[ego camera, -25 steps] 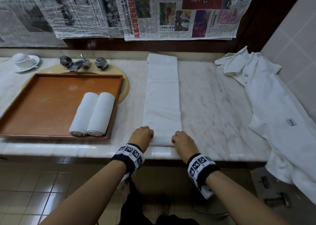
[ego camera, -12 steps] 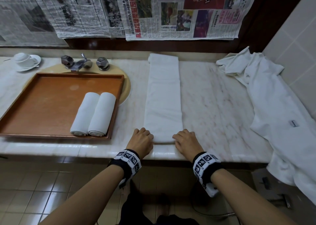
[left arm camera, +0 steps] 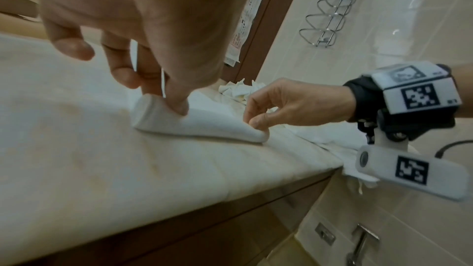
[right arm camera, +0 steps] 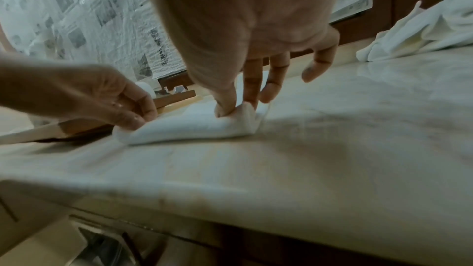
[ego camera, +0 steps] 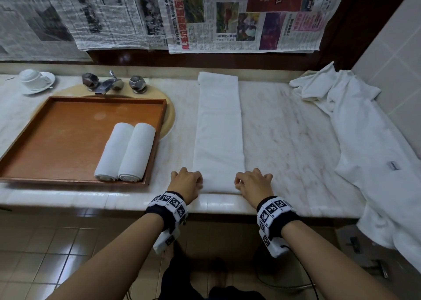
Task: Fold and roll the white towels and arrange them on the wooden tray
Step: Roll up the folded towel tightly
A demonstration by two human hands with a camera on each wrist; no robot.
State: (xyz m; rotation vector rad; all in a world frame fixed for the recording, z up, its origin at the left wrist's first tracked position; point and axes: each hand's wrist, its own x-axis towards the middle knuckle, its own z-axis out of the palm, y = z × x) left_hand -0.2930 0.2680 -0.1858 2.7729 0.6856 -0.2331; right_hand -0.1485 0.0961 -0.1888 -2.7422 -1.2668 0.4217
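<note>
A white towel [ego camera: 218, 128], folded into a long narrow strip, lies on the marble counter and runs from the near edge to the back wall. Its near end [left arm camera: 194, 122] is curled into a small roll. My left hand [ego camera: 188, 181] pinches the roll's left end between thumb and fingers. My right hand [ego camera: 251, 182] pinches the right end [right arm camera: 243, 116] the same way. The wooden tray [ego camera: 57, 140] sits to the left over the sink, with two rolled white towels [ego camera: 126, 152] side by side in its near right corner.
A heap of unfolded white towels [ego camera: 364, 144] covers the counter's right side and hangs over its edge. A tap [ego camera: 109, 85] and an upturned cup on a saucer [ego camera: 34, 81] stand behind the tray. Newspaper [ego camera: 227, 15] covers the wall behind.
Both hands have moved a little away from me, turning the towel's near end over into a small roll. The rest of the strip has not shifted.
</note>
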